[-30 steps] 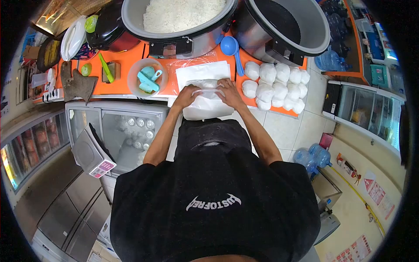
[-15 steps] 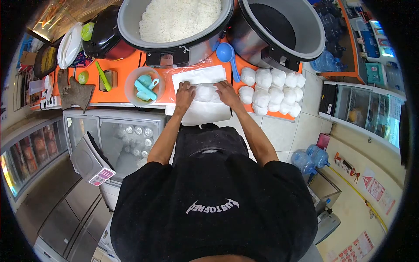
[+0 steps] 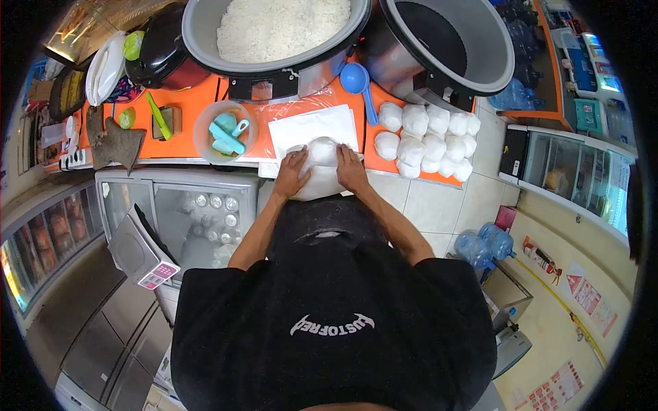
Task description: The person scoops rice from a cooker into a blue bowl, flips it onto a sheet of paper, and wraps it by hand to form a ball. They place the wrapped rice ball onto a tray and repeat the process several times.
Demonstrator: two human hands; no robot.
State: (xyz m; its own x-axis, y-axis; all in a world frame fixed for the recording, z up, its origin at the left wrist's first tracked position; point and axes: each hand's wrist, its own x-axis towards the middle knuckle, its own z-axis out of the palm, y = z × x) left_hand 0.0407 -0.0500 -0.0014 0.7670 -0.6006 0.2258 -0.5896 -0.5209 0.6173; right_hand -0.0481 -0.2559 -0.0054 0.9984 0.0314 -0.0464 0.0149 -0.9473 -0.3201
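Note:
A rounded bundle in white paper (image 3: 322,152) sits at the table's front edge, on the near part of a stack of white paper sheets (image 3: 312,128). My left hand (image 3: 293,173) presses in on its left side, fingers curled on the paper. On the opposite side my right hand (image 3: 351,169) grips the folded paper, fingers bent over it. What lies inside the wrapping is hidden. Several similar white wrapped bundles (image 3: 413,120) stand in rows to the right. Behind the stack, a blue ladle (image 3: 355,79) rests on the orange tabletop.
A large cooker of white rice (image 3: 284,27) stands at the back, beside a second cooker (image 3: 439,41) with a dark interior. A clear tub (image 3: 203,140) with turquoise scoops is at left, near a green-handled tool (image 3: 159,116). A glass-topped freezer (image 3: 175,226) stands below left.
Both hands have drawn toward my body with the paper and bundle. The bundle now looks rounder and bulges upward, and more of the sheet stack shows behind it.

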